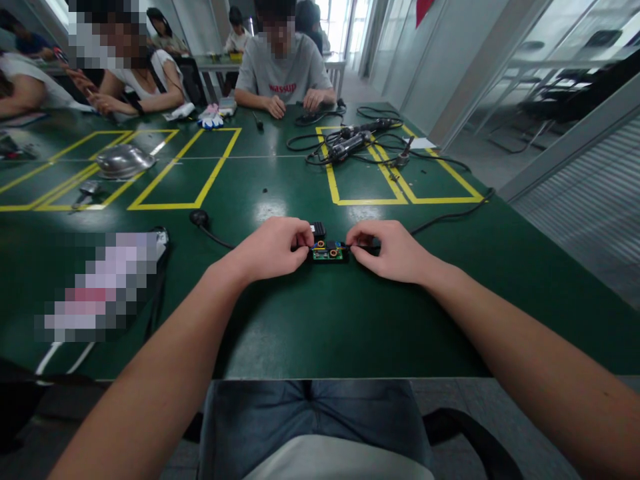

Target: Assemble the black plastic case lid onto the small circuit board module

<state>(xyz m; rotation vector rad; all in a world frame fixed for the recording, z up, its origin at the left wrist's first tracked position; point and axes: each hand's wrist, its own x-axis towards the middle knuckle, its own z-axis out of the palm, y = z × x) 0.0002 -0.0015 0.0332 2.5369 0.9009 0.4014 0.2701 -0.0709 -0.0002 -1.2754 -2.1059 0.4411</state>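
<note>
A small green circuit board (323, 254) with copper-wound coils lies in a shallow black case on the table, between my two hands. My left hand (275, 248) is closed in a pinch at the board's left end, where a black cable (219, 240) runs in under it. My right hand (393, 252) pinches another black cable (445, 217) at the board's right end. Thin coloured wires show near both sets of fingertips. Just behind the board sits a black ribbed cover (318, 230) with a white label, partly hidden by my left fingers.
A round black plug (199, 218) ends the left cable. A blurred-out pouch (103, 280) lies to the left, a metal bowl (125, 161) farther back. Corded power screwdrivers (350, 143) lie tangled at back right among yellow tape (370, 201). A person (283, 73) sits opposite.
</note>
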